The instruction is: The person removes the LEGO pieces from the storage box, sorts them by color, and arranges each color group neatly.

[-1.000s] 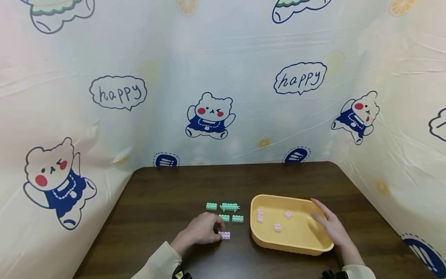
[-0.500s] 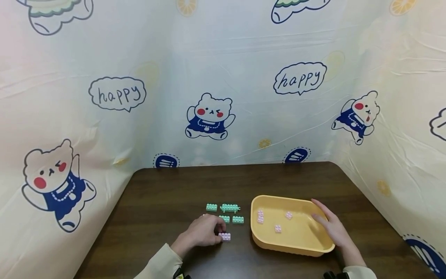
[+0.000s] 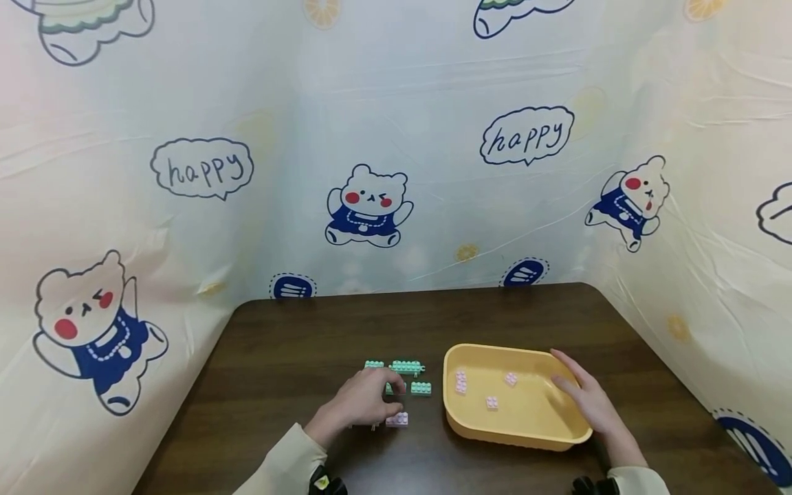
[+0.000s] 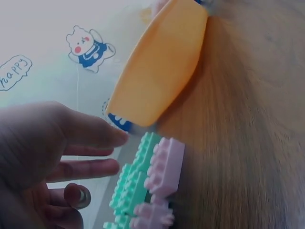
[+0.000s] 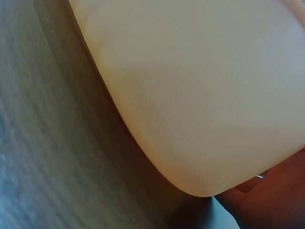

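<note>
In the head view my left hand is above the small building blocks, thumb and fingers apart, holding nothing. Close by its thumb lies a pink building block; the left wrist view shows that pink block standing clear of the fingers. A second, pegged pink block lies behind it, mostly covered by the hand in the head view. Green blocks sit just beyond, some partly hidden. My right hand holds the right rim of the yellow tray, thumb inside, fingers along the outside.
Three small pink blocks, one a longer block, lie inside the tray. A long green block with side pegs lies at the back of the group. The dark wooden table meets a printed curtain behind.
My left hand has let go of the pink block and lifted slightly, its fingers spreading. The right hand stays on the tray. The head view has shifted a little.
</note>
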Demonstrator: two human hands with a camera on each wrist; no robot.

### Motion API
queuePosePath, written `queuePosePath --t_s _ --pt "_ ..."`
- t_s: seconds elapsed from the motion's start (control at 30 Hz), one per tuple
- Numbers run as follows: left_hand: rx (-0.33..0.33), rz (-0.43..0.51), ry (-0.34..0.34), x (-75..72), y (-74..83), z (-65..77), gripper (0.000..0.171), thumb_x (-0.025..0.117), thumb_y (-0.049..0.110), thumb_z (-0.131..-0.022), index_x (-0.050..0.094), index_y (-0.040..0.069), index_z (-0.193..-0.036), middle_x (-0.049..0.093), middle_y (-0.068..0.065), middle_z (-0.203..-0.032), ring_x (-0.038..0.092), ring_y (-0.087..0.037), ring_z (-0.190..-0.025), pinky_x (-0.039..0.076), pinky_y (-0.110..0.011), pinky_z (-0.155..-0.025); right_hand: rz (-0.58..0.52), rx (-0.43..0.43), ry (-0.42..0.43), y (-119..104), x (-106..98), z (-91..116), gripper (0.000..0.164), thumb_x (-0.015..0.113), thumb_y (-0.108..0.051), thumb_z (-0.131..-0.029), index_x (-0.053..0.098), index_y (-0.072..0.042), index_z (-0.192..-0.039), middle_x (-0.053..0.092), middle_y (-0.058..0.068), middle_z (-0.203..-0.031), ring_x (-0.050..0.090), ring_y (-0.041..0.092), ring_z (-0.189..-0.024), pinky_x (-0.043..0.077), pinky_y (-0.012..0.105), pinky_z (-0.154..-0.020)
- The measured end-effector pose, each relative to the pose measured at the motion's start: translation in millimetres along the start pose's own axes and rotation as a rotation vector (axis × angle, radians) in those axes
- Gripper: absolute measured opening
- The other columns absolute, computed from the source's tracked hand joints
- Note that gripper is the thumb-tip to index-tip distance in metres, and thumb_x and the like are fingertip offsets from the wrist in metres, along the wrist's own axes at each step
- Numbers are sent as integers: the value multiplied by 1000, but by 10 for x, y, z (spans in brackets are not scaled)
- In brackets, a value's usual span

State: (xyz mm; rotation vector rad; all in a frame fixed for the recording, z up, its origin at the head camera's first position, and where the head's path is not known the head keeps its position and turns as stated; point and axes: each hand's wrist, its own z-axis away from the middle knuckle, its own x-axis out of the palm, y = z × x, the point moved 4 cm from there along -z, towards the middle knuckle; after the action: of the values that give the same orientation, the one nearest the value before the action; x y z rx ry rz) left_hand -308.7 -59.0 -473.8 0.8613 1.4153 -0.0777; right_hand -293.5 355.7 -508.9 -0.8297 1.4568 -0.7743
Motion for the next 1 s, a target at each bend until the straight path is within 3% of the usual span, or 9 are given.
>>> queuePosePath --t_s 0.13,0.3,0.47,0.57,0.77,1.0 --pt "34 24 35 23 52 -78 16 75 27 -82 72 21 -97 68 11 -96 65 -14 -94 50 -31 -75 4 15 -2 2 0 0 58 51 -34 -101 32 -15 -152 26 19 -158 31 38 -139 31 6 -86" --pt "61 77 58 29 164 -214 16 74 25 -84 72 19 -98 68 9 -98 65 -15 -94 51 -28 -77 4 33 -11 11 -4 2 59 51 -35 -101 31 -16 -153 25 19 -158 30 38 -140 32 8 -87" --pt "111 56 84 -2 356 -396 16 72 27 -86 70 21 -100 67 10 -101 65 -16 -95 51 -28 -79 -9 28 -8 19 -12 -4 58 51 -33 -101 31 -17 -153 26 19 -158 31 38 -140 33 8 -87" --pt "150 41 74 19 490 -514 18 72 26 -86 70 19 -102 68 7 -102 64 -13 -95 51 -27 -81 3 27 -7 25 -17 7 58 51 -33 -101 31 -17 -153 26 19 -158 31 38 -140 35 18 -94" --pt "179 15 4 146 761 -760 20 72 27 -85 70 17 -103 68 5 -99 56 -10 -79 46 -22 -68 6 35 2 16 -21 28 57 50 -32 -101 31 -16 -153 26 19 -158 30 40 -140 31 52 -106" --pt "179 -48 -57 325 931 -997 21 74 30 -84 71 21 -103 67 12 -100 58 -8 -87 47 -26 -74 -9 5 11 -12 -20 -18 57 52 -31 -101 33 -16 -152 28 19 -157 29 40 -141 27 59 -107"
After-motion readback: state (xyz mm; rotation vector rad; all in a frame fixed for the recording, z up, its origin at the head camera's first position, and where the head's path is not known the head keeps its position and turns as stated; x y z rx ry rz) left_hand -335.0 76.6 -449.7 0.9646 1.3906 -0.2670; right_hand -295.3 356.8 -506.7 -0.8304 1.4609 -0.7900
